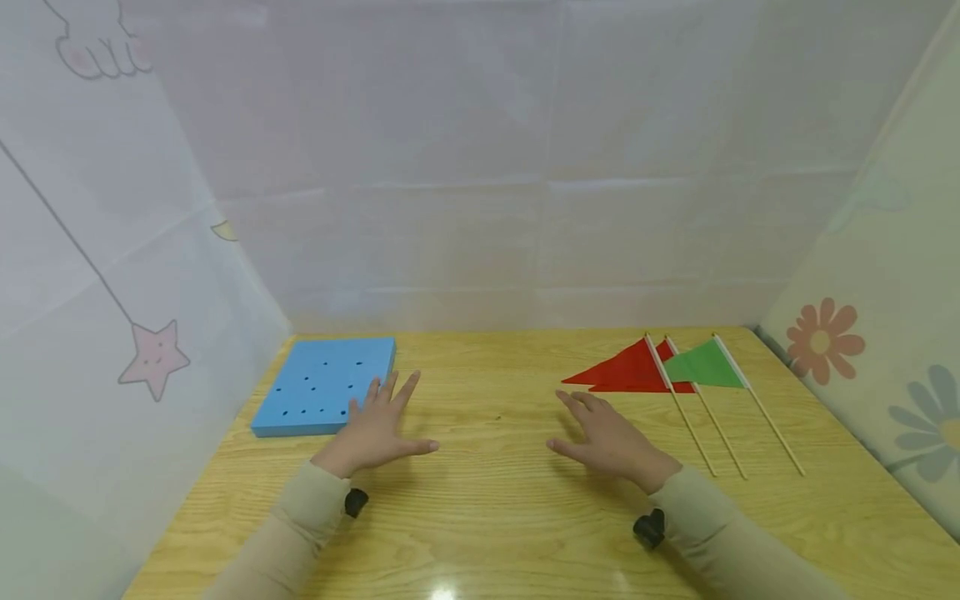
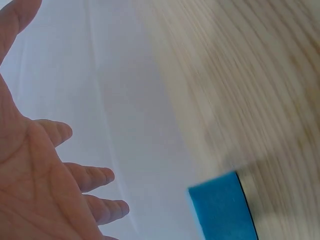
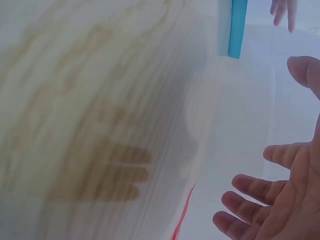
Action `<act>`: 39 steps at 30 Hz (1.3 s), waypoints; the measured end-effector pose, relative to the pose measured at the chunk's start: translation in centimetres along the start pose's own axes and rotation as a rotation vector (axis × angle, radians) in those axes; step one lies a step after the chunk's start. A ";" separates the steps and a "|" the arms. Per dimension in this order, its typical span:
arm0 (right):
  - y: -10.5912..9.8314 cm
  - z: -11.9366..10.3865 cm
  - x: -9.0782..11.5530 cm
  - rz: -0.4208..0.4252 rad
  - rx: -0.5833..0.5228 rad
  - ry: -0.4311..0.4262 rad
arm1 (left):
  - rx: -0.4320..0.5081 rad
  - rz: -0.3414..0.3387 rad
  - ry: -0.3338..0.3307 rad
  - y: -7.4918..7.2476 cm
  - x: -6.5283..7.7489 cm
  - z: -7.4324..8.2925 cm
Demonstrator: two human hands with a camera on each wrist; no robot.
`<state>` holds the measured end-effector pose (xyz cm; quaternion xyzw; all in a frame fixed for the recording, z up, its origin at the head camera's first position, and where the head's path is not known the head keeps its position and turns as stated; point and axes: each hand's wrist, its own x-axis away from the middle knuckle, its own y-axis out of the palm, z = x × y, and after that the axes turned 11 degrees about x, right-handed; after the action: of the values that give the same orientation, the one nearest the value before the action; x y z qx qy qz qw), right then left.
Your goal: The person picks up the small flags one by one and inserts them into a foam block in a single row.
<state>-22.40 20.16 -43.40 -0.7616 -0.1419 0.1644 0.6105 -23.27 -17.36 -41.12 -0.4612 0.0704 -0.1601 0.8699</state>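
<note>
My left hand (image 1: 375, 432) is held with fingers spread, beside the right edge of a blue foam board (image 1: 330, 371) dotted with several small holes. It holds nothing. In the left wrist view the palm and fingers (image 2: 92, 176) stand apart from the board's blue corner (image 2: 225, 207). My right hand (image 1: 611, 439) is above the table, its fingers spread and holding nothing. To its right lie two red pennants, the front red flag (image 1: 626, 367) overlapping the other, and a green flag (image 1: 708, 365), each on a thin wooden stick. The right wrist view shows the right palm (image 3: 295, 195) bare.
The wood-grain table (image 1: 480, 500) carries everything. Pale cloth walls enclose its back (image 1: 480, 250) and both sides, printed with a pink star (image 1: 153, 357) and flowers (image 1: 825, 342). Dark wrist devices (image 1: 650, 528) sit at both cuffs.
</note>
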 end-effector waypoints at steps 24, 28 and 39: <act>-0.6 1.7 0.8 0.017 -0.038 0.096 | 0.087 0.116 0.006 -3.6 2.3 -4.6; -1.0 2.3 0.9 0.024 -0.038 0.114 | 0.102 0.120 0.004 -4.0 2.6 -5.2; -1.2 4.3 1.4 0.035 -0.055 0.172 | 0.139 0.144 -0.011 -5.5 3.1 -7.6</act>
<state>-22.99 24.76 -43.19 -0.7918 -0.0798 0.1051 0.5964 -23.55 -27.18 -40.80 -0.3943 0.0871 -0.0992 0.9094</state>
